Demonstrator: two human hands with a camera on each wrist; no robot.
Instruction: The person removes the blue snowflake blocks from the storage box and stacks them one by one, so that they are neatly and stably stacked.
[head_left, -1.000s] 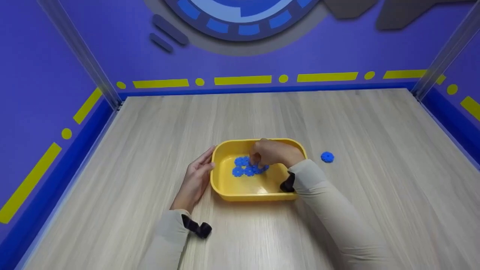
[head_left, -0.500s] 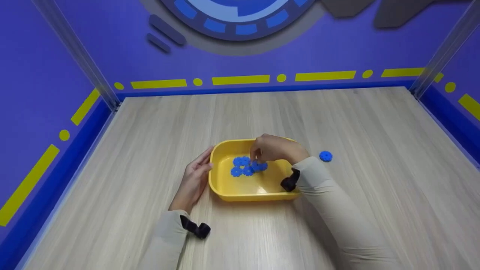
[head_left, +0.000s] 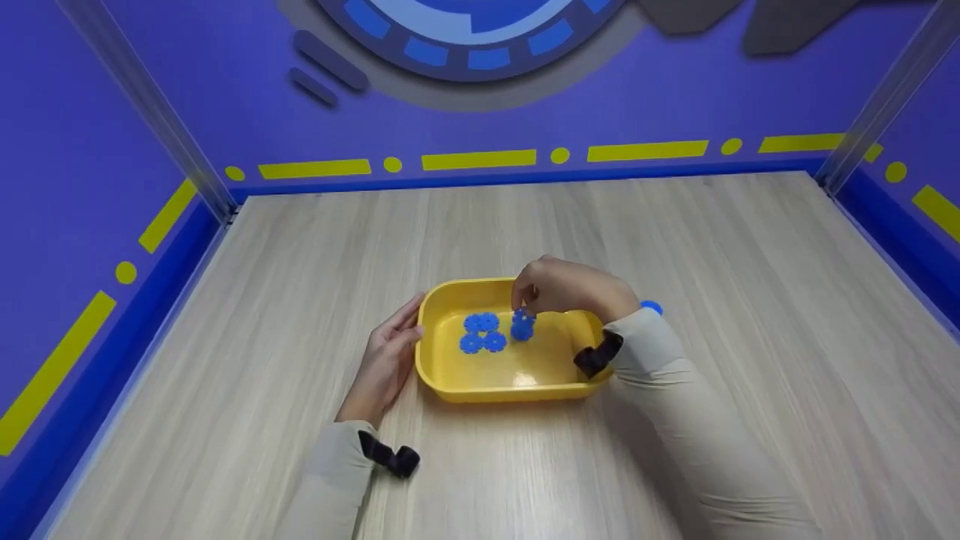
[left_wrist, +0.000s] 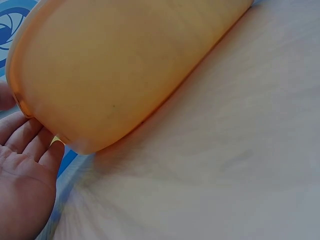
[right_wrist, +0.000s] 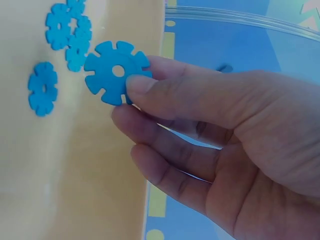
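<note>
Right hand pinches a disc over the tray. From that grip, head view, I log second disc at 6 o'clock, cluster at 8. Left hand, fingers extended, touches tray's 9-o'clock end.

2 creased beige sleeves; 2 black wrist straps.

Looks like glossy, smooth plastic for tray, bright glint inside; duller smooth plastic for discs. Wood-grain bench, smooth, faint sheen. Matt cloth sleeves, creased. Smooth printed walls.
</note>
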